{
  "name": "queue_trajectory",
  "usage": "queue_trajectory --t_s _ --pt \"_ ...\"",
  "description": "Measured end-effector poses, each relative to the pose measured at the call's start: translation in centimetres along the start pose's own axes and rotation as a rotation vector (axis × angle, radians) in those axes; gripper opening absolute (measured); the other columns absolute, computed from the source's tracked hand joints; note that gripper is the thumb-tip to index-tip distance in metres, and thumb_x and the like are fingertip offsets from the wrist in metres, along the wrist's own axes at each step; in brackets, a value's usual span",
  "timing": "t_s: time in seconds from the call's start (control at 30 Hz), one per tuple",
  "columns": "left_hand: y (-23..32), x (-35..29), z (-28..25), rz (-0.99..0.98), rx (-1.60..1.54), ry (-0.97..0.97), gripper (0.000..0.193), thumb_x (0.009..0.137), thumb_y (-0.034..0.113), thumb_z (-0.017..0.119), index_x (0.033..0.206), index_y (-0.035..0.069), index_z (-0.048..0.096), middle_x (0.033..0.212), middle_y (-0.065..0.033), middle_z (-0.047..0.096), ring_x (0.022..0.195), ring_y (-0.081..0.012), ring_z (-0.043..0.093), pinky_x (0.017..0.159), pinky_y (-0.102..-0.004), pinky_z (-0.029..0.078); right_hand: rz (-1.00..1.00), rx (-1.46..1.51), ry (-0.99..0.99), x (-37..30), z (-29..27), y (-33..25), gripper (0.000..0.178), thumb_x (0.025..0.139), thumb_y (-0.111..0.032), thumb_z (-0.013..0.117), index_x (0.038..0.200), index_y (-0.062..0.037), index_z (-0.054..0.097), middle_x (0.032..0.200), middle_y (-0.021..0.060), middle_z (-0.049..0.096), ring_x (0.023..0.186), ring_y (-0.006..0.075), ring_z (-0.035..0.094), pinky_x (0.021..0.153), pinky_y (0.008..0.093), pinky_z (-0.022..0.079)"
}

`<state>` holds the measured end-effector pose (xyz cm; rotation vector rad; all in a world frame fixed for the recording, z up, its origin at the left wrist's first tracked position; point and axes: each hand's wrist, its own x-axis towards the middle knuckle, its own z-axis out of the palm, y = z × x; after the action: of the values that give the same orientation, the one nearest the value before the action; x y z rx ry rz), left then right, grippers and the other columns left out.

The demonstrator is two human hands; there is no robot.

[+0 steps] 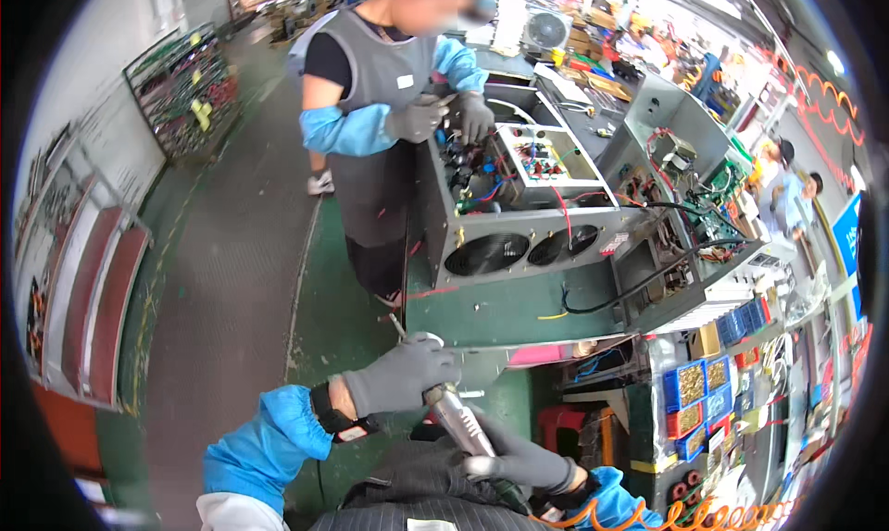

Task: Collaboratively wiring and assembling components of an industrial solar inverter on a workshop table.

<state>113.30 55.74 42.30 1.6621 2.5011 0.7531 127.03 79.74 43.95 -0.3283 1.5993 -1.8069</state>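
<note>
In front of my body I hold a silver, cylindrical air screwdriver (457, 422), tilted with its head up and left. My grey-gloved left hand (403, 375) is closed around the head end. A thin metal shaft (397, 326) sticks up past its fingers; whether it belongs to the tool I cannot tell. My right hand (526, 455), gloved too, grips the tool's lower body. Beyond my hands stands a grey metal cabinet (519, 227) with two round fan openings, its inside full of wires and a framed circuit board (546, 158).
A co-worker (384, 114) has both gloved hands in the cabinet's far left. The green bench (491, 320) carries a second open housing (681, 151) and a black cable (639, 286). Blue and red bins (690, 387) of small parts stand right. An orange coiled hose (685, 517) runs beside my right arm.
</note>
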Motion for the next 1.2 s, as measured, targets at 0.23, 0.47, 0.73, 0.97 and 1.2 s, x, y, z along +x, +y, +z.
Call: queue_trajectory --t_s 0.23,0.47,0.73,0.97,1.2 --pt "-8.4 2.0 -6.3 -0.032 0.176 -0.148 0.029 0.074 0.018 0.075 0.102 0.018 0.067 0.102 -0.0037 0.065 0.112 -0.0284 0.061 0.107 -0.0486 0.041 0.195 0.359 0.143 11.9 -2.0 -5.2 0.089 0.092 -0.034 0.080 0.156 0.0042 0.031 0.126 0.0088 0.054 0.106 0.0147 0.059 0.091 0.0296 0.052" --pt "-15.5 2.8 -10.2 -0.289 -0.093 0.801 0.042 0.085 0.018 0.079 0.122 0.007 0.061 0.123 -0.0155 0.061 0.120 -0.0288 0.059 0.102 -0.0452 0.048 0.056 0.222 0.401 19.0 -3.8 -12.5 0.081 0.089 -0.028 0.083 0.150 -0.0001 0.038 0.128 0.0065 0.056 0.118 0.0140 0.053 0.101 0.0316 0.044" --pt "-22.7 4.5 -11.0 -0.090 -1.849 -0.359 0.051 0.112 0.037 0.049 0.144 -0.003 0.050 0.114 -0.0044 0.064 0.104 -0.0150 0.062 0.089 -0.0334 0.053 -0.194 0.492 0.949 29.9 -3.4 -18.7 0.096 0.067 -0.035 0.077 0.143 0.0122 0.043 0.110 0.0244 0.071 0.082 0.0291 0.074 0.065 0.0360 0.063" --pt "-24.5 4.8 -12.2 -0.266 -1.934 -0.657 0.055 0.111 0.040 0.050 0.149 0.001 0.044 0.119 -0.0031 0.061 0.102 -0.0119 0.062 0.090 -0.0313 0.053 -0.406 0.518 1.256 33.3 -2.3 -17.6 0.072 0.079 -0.033 0.075 0.130 0.0117 0.050 0.097 0.0180 0.069 0.068 0.0245 0.071 0.054 0.0356 0.060" --pt "-25.7 5.8 -11.3 -0.260 -1.882 -0.624 0.047 0.111 0.042 0.050 0.140 0.005 0.051 0.109 -0.0031 0.066 0.091 -0.0099 0.066 0.078 -0.0276 0.055 -0.459 0.572 1.267 32.8 -1.7 -15.3 0.064 0.086 -0.032 0.069 0.129 0.0120 0.051 0.096 0.0151 0.067 0.064 0.0235 0.067 0.049 0.0343 0.056"
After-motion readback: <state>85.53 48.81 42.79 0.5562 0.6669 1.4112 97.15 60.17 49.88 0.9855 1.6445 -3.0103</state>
